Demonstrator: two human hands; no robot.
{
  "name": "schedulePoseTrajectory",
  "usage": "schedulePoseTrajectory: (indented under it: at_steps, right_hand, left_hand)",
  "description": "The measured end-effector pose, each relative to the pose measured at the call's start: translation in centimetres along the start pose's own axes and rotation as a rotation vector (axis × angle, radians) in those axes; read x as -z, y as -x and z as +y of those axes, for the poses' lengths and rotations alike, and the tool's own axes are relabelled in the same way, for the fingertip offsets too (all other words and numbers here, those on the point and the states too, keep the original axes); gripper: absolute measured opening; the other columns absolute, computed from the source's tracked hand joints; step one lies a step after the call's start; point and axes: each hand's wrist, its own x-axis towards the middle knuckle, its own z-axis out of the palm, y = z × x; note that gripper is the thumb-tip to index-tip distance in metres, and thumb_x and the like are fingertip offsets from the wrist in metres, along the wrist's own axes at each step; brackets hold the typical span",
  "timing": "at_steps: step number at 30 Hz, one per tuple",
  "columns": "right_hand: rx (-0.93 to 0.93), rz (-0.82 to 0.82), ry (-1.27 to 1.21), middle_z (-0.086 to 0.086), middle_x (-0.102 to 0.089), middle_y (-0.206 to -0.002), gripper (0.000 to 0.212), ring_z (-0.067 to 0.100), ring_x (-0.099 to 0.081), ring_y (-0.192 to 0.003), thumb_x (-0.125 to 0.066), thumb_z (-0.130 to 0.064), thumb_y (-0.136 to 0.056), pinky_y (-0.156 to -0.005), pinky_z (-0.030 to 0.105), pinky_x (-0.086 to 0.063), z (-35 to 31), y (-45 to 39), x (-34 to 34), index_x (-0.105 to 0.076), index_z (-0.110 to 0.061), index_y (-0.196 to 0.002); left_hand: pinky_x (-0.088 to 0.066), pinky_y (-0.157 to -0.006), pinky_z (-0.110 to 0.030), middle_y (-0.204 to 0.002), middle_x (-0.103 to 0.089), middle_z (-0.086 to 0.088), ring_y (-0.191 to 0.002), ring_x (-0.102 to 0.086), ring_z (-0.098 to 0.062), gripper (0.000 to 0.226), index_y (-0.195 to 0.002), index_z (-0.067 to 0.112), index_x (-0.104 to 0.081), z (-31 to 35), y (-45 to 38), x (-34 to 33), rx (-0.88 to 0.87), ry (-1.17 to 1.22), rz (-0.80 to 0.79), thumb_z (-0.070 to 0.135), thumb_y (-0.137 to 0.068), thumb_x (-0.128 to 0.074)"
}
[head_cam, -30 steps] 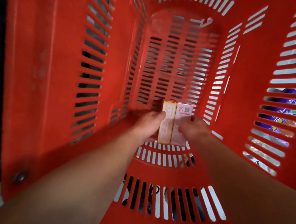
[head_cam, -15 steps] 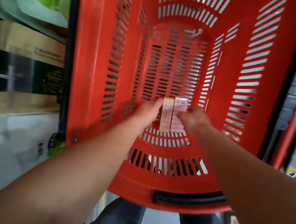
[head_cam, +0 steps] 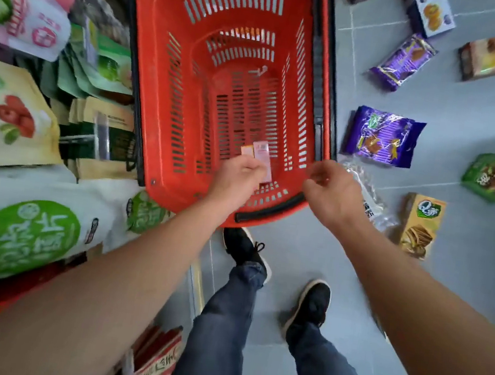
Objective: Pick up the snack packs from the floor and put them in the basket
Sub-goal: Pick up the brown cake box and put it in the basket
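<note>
- The red plastic slotted shopping basket (head_cam: 150, 58) stands on the grey tiled floor (head_cam: 452, 293), at 12 o'clock from the person's black shoes (head_cam: 309, 305).
- Inside the basket, on its bottom near the front wall, lies a small pink and orange cardboard snack box (head_cam: 261, 153).
- The left hand (head_cam: 239, 178) is over the basket, above the lower end of this box. Its fingers are curled, but I cannot tell if they touch or hold the box.
- The right hand (head_cam: 332, 190) is at the basket's front right corner, at 3 o'clock from the left hand. Its fingers are loosely bent and it holds nothing.
- On the floor at 3 o'clock from the basket lies a purple foil snack pack (head_cam: 380, 137), and just beside the right hand a clear plastic snack bag (head_cam: 368, 190).
- Further at 3 o'clock are a brown and green snack box (head_cam: 420, 226) and a green snack pack (head_cam: 493, 178).
- At 1 o'clock lie a second purple pack (head_cam: 403, 61) and an orange-brown box (head_cam: 488, 55).
- At 9 o'clock from the basket, store bags with green labels (head_cam: 25, 237) are stacked.
</note>
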Motion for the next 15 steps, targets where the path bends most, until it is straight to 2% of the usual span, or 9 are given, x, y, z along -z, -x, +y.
schedulePoseTrajectory:
  at_steps: [3,5,10,13,15]
  right_hand:
    - [-0.056,0.049,0.021,0.002,-0.069,-0.109,0.028,0.023,-0.063,-0.102,-0.06,-0.018,-0.085,-0.083,0.022,-0.041,5.2,2.6,3.1,-0.066,-0.014,-0.111]
    - [-0.098,0.076,0.034,0.003,-0.069,-0.111,0.029,0.025,-0.063,-0.105,-0.061,-0.018,-0.083,-0.081,0.022,-0.038,9.1,4.1,4.8,-0.065,-0.015,-0.112]
    - [-0.186,0.068,0.061,0.007,-0.068,-0.116,0.034,0.028,-0.064,-0.102,-0.063,-0.02,-0.082,-0.085,0.029,-0.046,21.7,8.8,8.2,-0.065,-0.015,-0.116]
    - [-0.225,0.067,0.027,0.007,-0.067,-0.117,0.035,0.028,-0.063,-0.104,-0.064,-0.02,-0.082,-0.085,0.029,-0.045,28.9,11.8,9.8,-0.064,-0.013,-0.117]
    - [-0.268,0.082,0.013,0.008,-0.068,-0.115,0.03,0.03,-0.061,-0.105,-0.064,-0.022,-0.084,-0.082,0.027,-0.042,34.3,13.8,10.8,-0.065,-0.013,-0.113]
  left_hand:
    - [-0.052,-0.074,-0.032,-0.076,-0.068,-0.001,-0.072,-0.063,-0.017,0.011,-0.078,0.022,-0.067,0.5,3.6,-3.5,-0.053,-0.049,-0.068,0.015,-0.086,-0.064]
    - [-0.047,-0.066,-0.028,-0.069,-0.066,0.002,-0.065,-0.06,-0.014,0.013,-0.076,0.022,-0.067,0.4,5.2,-6.3,-0.082,-0.092,-0.106,0.013,-0.086,-0.065]
    - [-0.044,-0.06,-0.024,-0.07,-0.062,0.0,-0.065,-0.059,-0.015,0.02,-0.075,0.023,-0.061,-1.5,9.8,-16.0,-0.146,-0.212,-0.143,0.008,-0.089,-0.064]
    - [-0.046,-0.064,-0.025,-0.068,-0.063,0.004,-0.064,-0.06,-0.014,0.016,-0.075,0.022,-0.063,-4.1,12.2,-21.3,-0.124,-0.259,-0.155,0.01,-0.085,-0.067]
    - [-0.05,-0.072,-0.028,-0.07,-0.066,0.004,-0.07,-0.064,-0.016,0.006,-0.077,0.023,-0.065,-6.3,13.5,-25.4,-0.103,-0.305,-0.169,0.022,-0.075,-0.071]
